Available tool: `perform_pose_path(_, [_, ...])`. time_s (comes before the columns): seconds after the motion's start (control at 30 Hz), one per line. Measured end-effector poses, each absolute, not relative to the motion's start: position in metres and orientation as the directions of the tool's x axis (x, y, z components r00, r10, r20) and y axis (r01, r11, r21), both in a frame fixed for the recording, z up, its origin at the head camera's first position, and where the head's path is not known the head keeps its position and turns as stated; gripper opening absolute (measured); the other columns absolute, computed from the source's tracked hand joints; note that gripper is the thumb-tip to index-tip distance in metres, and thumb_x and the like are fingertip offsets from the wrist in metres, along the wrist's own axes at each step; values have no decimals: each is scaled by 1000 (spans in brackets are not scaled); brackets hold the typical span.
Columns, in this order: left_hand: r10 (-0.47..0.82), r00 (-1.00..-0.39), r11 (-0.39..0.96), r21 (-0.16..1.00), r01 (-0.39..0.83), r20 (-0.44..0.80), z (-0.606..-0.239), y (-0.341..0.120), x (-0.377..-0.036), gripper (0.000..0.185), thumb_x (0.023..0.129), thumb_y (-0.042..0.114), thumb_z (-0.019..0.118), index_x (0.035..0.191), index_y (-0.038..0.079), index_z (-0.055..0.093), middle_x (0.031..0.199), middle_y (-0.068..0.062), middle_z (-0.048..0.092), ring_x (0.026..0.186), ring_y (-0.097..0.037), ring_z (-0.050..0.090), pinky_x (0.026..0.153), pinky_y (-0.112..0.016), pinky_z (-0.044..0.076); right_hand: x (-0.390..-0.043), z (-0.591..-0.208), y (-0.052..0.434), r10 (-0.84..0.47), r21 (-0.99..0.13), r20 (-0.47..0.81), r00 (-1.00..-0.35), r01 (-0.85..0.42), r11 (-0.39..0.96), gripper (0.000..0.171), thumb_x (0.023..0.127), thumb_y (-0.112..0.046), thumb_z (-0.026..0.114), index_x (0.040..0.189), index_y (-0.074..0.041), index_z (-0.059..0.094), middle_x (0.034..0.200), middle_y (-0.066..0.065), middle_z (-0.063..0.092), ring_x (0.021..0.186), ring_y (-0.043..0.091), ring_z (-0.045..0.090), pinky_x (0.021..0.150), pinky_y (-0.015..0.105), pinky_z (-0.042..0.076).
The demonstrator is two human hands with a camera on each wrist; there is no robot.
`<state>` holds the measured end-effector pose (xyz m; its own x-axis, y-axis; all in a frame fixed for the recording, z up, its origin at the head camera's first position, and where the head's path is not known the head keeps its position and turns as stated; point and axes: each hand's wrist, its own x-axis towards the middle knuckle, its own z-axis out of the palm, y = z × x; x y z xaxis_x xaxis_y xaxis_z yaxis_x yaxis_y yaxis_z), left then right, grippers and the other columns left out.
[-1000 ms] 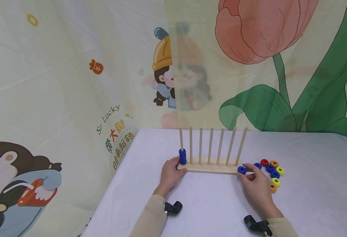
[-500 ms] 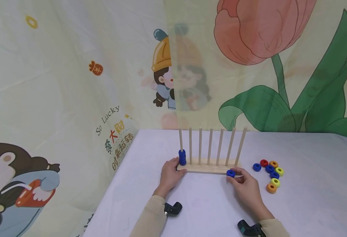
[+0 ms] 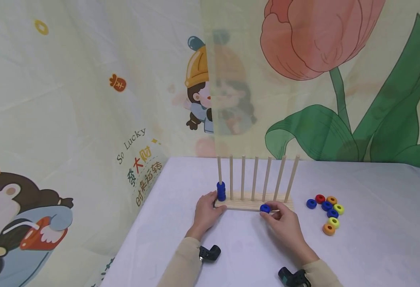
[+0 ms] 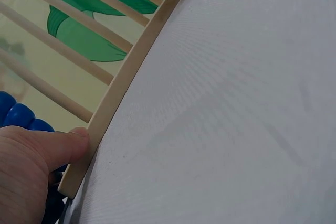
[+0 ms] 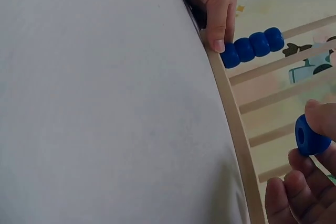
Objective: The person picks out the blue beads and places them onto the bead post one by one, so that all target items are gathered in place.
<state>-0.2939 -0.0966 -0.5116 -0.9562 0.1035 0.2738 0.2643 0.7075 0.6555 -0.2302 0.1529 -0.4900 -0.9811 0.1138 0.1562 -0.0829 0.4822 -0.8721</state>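
On the tabletop (image 3: 367,247), the right hand (image 3: 283,225) pinches a blue ring (image 3: 265,208) before the peg rack (image 3: 254,204); the left hand (image 3: 206,211), fingers relaxed, steadies its 9 o'clock end.

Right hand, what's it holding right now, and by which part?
The right hand pinches a blue ring by its outer rim, between thumb and fingertips, in front of the wooden peg rack.

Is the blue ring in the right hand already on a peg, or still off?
Off. The right hand pinches the blue ring in front of the wooden base; no peg passes through it.
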Motion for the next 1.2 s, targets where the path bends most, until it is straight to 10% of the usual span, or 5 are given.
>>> perform_pose_path(1.2, [108, -936, 708, 635, 309, 335, -512, -98, -293, 57, 84, 24, 77, 132, 0, 59, 130, -15, 62, 125, -32, 55, 114, -51, 32, -271, -412, 83, -80, -672, 606, -791, -563, 481, 34, 84, -11, 77, 116, -6, 68, 98, 3, 67, 68, 10, 56, 59, 22, 51])
